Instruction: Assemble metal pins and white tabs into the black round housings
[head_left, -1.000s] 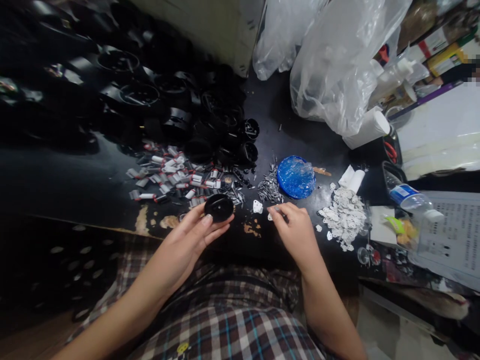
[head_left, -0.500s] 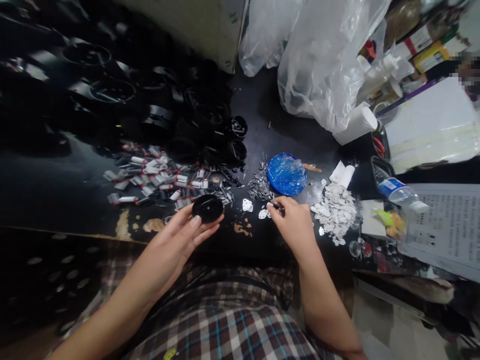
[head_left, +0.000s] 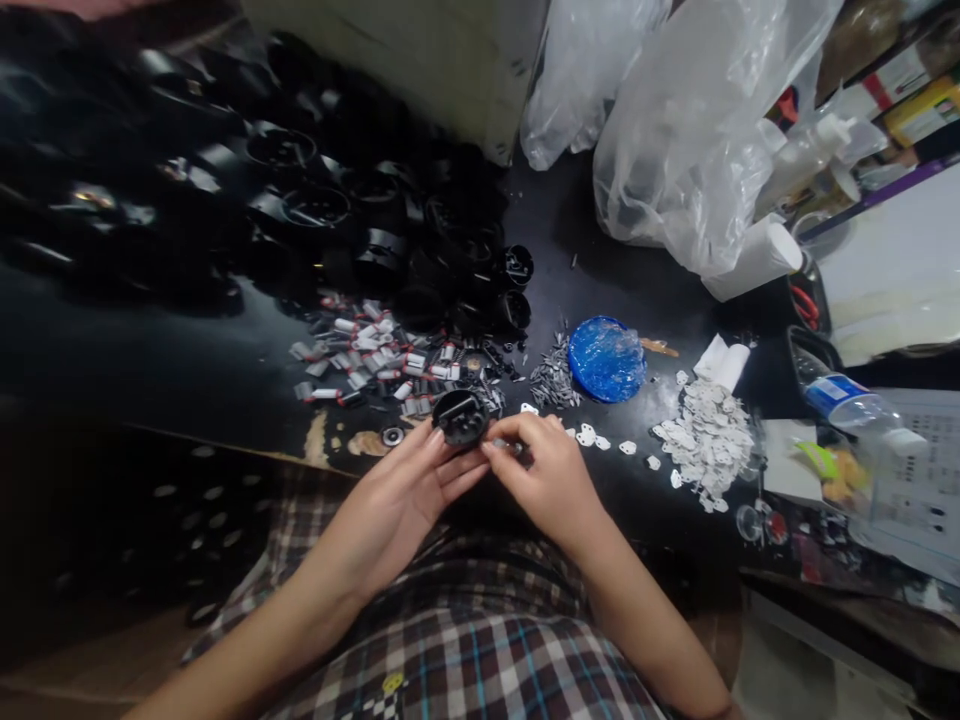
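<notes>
A round black housing (head_left: pixel 460 418) is held by my left hand (head_left: pixel 409 500), its thumb on the near rim and its fingers beneath. The housing's open side faces up and shows small parts inside. Close against its right edge is my right hand (head_left: pixel 544 470), thumb and forefinger pinched together; what they hold is too small to name. Flat white plates (head_left: pixel 586 435) lie just beyond the right hand. Grey pins (head_left: pixel 555 377) are heaped beside a blue round lid (head_left: pixel 607 359) covered with clear film.
Grey-and-white cylinders with red bands (head_left: pixel 375 350) lie behind my left hand, with many black housings (head_left: pixel 315 206) further back. To the right are a heap of white plates (head_left: pixel 709 432), a plastic bottle (head_left: pixel 855 402) and clear bags (head_left: pixel 675 130).
My right hand has moved left from the white plates to the black housing. The housing now tilts with its hollow side upward. The camera view has shifted left.
</notes>
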